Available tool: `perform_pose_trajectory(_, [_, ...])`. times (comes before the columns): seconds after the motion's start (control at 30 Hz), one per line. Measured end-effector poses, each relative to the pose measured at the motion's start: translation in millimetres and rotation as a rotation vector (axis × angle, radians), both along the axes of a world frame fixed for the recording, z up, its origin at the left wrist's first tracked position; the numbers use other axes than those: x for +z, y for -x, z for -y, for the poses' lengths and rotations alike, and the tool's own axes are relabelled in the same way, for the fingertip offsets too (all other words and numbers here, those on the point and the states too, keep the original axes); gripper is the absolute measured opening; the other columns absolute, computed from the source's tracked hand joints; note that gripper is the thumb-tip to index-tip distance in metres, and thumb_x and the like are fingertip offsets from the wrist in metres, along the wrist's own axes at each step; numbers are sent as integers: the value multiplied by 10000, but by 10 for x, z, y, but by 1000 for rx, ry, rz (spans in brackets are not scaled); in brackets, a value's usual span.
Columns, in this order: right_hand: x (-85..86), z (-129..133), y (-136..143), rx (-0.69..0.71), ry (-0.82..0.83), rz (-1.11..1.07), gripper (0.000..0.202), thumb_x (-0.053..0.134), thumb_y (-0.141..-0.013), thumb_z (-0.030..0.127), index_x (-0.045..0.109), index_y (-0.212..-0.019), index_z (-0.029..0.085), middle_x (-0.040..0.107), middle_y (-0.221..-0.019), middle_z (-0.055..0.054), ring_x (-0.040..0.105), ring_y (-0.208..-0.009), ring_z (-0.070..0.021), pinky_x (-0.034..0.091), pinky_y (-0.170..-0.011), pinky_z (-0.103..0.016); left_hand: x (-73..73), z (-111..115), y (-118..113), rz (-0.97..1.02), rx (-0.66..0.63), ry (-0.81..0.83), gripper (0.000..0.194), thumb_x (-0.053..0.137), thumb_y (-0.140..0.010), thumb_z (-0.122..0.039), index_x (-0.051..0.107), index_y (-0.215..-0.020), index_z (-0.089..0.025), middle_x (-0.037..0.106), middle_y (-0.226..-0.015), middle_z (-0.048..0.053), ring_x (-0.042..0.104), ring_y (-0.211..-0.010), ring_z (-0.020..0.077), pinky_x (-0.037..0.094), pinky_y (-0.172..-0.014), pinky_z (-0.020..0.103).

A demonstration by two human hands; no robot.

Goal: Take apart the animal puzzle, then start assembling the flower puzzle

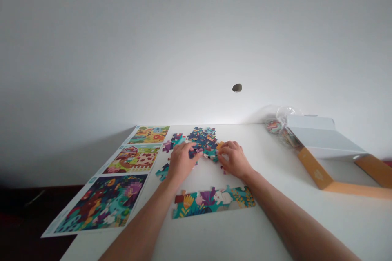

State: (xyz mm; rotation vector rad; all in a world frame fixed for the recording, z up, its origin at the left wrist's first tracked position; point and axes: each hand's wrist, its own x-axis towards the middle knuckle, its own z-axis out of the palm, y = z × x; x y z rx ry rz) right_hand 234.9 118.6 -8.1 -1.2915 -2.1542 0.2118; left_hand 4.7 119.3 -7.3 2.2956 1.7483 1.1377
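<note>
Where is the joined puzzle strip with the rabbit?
Low in the head view, the joined puzzle strip lies on the white table, nearer the viewer than the left hand, the right hand and the loose pieces, and right of the picture sheet.

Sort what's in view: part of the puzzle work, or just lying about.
In the work:
loose pieces near left hand and right hand
joined strip in the foreground
printed sheet, probably as reference

Apparently just lying about:
open box at right
plastic bag beside it
</note>
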Motion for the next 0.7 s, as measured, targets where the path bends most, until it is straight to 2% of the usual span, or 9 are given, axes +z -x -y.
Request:
perform_pose_trajectory(0.07, [-16,-7,-3,-33,19,28,126,585,-885,277,691,-945,245,607,-1081,-74,506,-1050,-246,410,-908,-402,-9,-17,36,-43,89,55,212,665,-813,-259,687,-1016,-205,681,-906,57,617,-902,241,468,-854,371])
perform_pose_trajectory(0.13, [-15,-3,-3,-32,26,47,178,610,-866,272,682,-1028,256,601,-1123,-72,497,-1078,-251,408,-923,-406,6,-3,48,-106,164,118,173,645,-814,-245,707,-974,-221,684,-922,70,616,-917,264,468,-832,388])
perform_pose_trajectory(0.23, [-1,12,-3,9,32,73,286,635,-851,292,656,-1135,272,577,-1215,-72,472,-1138,-259,395,-961,-416,44,44,39,-189,316,184,176,622,-820,-289,715,-964,-247,666,-973,97,597,-966,324,470,-793,439])
perform_pose_trajectory(0.3, [4,24,0,44,43,104,363,655,-839,327,630,-1200,301,547,-1282,-70,445,-1184,-271,383,-980,-435,48,60,37,-206,373,209,190,613,-825,-317,715,-967,-242,650,-980,116,591,-971,340,476,-787,455])
perform_pose_trajectory(0.4, [-4,36,7,55,61,143,415,673,-825,365,611,-1235,335,513,-1333,-66,415,-1224,-287,371,-990,-458,9,42,50,-179,308,196,202,607,-836,-308,717,-972,-206,641,-942,125,607,-933,304,483,-841,438])
perform_pose_trajectory(0.5, [-22,26,10,-35,81,143,362,640,-844,323,633,-1206,318,543,-1279,-76,437,-1196,-286,378,-979,-463,-38,-3,70,-92,203,151,198,620,-829,-268,716,-972,-172,646,-933,120,622,-908,276,486,-890,417])
perform_pose_trajectory(0.6, [-25,7,5,-132,99,125,340,605,-845,241,653,-1176,301,565,-1237,-82,459,-1165,-284,389,-965,-464,-64,-49,82,74,126,125,183,609,-821,-236,709,-952,-157,656,-938,109,634,-889,253,510,-877,400])
perform_pose_trajectory(0.7, [16,18,1,-106,79,101,360,593,-845,215,647,-1193,295,549,-1279,-78,450,-1181,-278,390,-972,-456,-103,-87,74,281,37,156,201,551,-834,-227,698,-957,-166,672,-940,89,650,-861,218,544,-833,376])
